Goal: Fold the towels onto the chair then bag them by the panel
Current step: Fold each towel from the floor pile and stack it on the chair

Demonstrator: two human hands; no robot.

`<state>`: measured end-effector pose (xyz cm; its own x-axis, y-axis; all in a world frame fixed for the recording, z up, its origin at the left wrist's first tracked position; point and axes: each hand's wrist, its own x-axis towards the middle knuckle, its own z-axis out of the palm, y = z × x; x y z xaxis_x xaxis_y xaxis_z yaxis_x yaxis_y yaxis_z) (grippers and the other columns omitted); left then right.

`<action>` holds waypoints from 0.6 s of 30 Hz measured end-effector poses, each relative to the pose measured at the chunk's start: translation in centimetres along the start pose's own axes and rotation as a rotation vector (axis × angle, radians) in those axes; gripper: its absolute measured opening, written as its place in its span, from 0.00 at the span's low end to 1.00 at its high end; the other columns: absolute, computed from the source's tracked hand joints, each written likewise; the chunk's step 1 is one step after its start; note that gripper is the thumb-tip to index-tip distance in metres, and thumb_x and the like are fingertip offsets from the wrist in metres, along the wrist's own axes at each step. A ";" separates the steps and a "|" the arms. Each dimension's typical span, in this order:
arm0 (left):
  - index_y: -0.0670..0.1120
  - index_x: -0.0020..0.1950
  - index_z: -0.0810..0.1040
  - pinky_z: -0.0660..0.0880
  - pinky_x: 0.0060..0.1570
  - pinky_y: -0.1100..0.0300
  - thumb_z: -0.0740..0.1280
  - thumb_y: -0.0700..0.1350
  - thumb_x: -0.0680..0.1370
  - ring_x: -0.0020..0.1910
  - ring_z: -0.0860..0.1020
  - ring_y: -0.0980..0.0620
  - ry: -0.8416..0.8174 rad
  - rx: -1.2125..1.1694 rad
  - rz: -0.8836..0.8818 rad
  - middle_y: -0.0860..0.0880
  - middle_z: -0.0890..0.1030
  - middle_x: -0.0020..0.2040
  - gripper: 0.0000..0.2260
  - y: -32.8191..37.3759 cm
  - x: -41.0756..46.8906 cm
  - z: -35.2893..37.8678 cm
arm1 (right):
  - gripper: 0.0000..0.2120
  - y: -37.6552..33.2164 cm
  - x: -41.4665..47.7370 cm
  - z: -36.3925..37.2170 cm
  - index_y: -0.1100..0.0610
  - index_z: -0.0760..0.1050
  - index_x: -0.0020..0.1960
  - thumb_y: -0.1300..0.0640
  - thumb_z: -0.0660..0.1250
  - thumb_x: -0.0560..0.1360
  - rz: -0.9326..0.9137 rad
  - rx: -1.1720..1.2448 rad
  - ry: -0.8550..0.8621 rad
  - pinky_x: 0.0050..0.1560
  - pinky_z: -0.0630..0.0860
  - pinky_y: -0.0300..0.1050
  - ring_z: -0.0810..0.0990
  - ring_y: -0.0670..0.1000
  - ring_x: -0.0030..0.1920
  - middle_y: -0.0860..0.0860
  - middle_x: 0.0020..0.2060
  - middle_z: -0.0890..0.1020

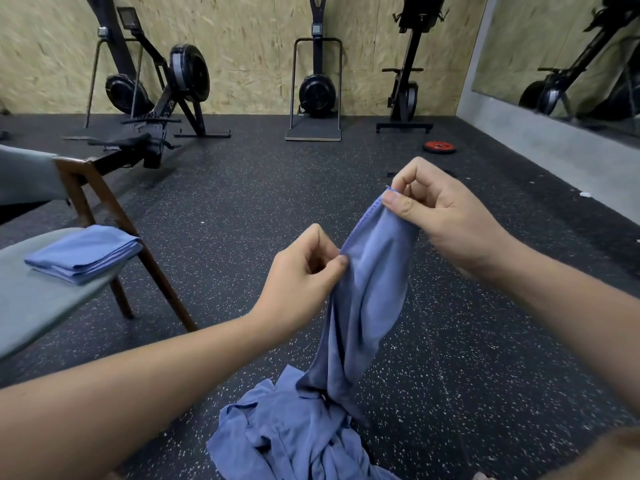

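While both hands are held up over the floor, a blue towel [367,299] hangs from them. The right hand [440,216] pinches the towel's top hem between thumb and forefinger, with its other fingers curled in behind. The left hand [304,268], lower and just beside it, pinches the same hem a little further along, its fingers likewise curled. From those two grips the cloth droops in loose folds, and its lower end reaches down to a crumpled heap of blue towels [287,434] lying on the speckled black floor [242,202] directly below the hands. I cannot tell whether the hanging end rests on the heap or just clears it. Off to the left stands a chair [34,306] with dark wooden legs and a grey-green seat. A stack of folded blue towels [85,254] sits at the seat's far right corner, close to its edge. Further back, rowing machines [162,109] stand along the chipboard wall [242,46]. A red weight plate [439,146] lies flat on the floor towards its far right corner, near a mirror [554,46].
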<state>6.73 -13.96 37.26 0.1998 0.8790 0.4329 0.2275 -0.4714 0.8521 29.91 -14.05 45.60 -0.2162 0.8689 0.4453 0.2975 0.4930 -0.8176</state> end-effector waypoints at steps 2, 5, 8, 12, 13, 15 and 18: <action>0.47 0.45 0.73 0.69 0.40 0.55 0.70 0.38 0.80 0.37 0.70 0.55 0.002 -0.018 0.004 0.56 0.74 0.37 0.08 0.6 0.4 0.1 | 0.08 -0.1 0.1 0.0 0.55 0.74 0.49 0.55 0.70 0.85 0.000 0.003 0.033 0.37 0.62 0.44 0.66 0.49 0.37 0.50 0.34 0.71; 0.47 0.49 0.76 0.69 0.41 0.58 0.70 0.37 0.81 0.38 0.71 0.54 -0.033 -0.116 0.004 0.54 0.75 0.38 0.06 1.2 1.1 0.0 | 0.11 -0.5 0.5 -0.3 0.56 0.74 0.49 0.51 0.72 0.82 -0.021 -0.041 0.091 0.40 0.63 0.52 0.65 0.54 0.37 0.62 0.34 0.70; 0.48 0.53 0.80 0.71 0.42 0.57 0.72 0.39 0.82 0.39 0.74 0.53 -0.118 -0.142 0.011 0.52 0.80 0.39 0.05 1.3 1.3 0.1 | 0.11 -0.7 0.7 -0.4 0.56 0.74 0.49 0.51 0.72 0.82 -0.035 -0.078 0.111 0.42 0.62 0.54 0.65 0.55 0.37 0.64 0.34 0.69; 0.47 0.50 0.82 0.70 0.44 0.54 0.75 0.42 0.81 0.41 0.73 0.52 -0.247 -0.132 0.020 0.52 0.80 0.40 0.03 0.7 1.2 0.6 | 0.09 -0.8 0.5 -0.1 0.55 0.75 0.49 0.52 0.71 0.84 -0.068 -0.157 0.096 0.41 0.65 0.48 0.67 0.48 0.36 0.52 0.33 0.71; 0.47 0.48 0.82 0.69 0.42 0.55 0.76 0.44 0.80 0.39 0.72 0.53 -0.291 -0.108 0.012 0.53 0.78 0.39 0.04 0.5 1.2 0.7 | 0.09 -0.9 0.4 0.0 0.55 0.75 0.50 0.52 0.71 0.84 -0.078 -0.171 0.089 0.41 0.66 0.47 0.67 0.48 0.36 0.50 0.34 0.72; 0.47 0.43 0.80 0.66 0.37 0.59 0.77 0.46 0.80 0.35 0.69 0.56 -0.365 0.005 0.002 0.54 0.75 0.36 0.10 -0.2 1.0 0.9 | 0.09 -1.1 0.3 0.1 0.56 0.75 0.51 0.52 0.70 0.84 -0.094 -0.181 0.081 0.43 0.67 0.46 0.68 0.47 0.37 0.48 0.35 0.73; 0.42 0.40 0.77 0.65 0.34 0.61 0.77 0.48 0.80 0.32 0.67 0.59 -0.429 0.196 -0.009 0.54 0.74 0.33 0.15 -1.4 0.2 1.2 | 0.08 -1.5 0.2 0.1 0.55 0.74 0.51 0.52 0.70 0.85 -0.119 -0.208 0.089 0.46 0.68 0.46 0.69 0.47 0.40 0.46 0.38 0.73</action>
<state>7.58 -13.17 35.79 0.5635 0.7934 0.2300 0.3987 -0.5051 0.7655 29.36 -14.59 46.86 -0.1813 0.8001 0.5719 0.4619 0.5827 -0.6687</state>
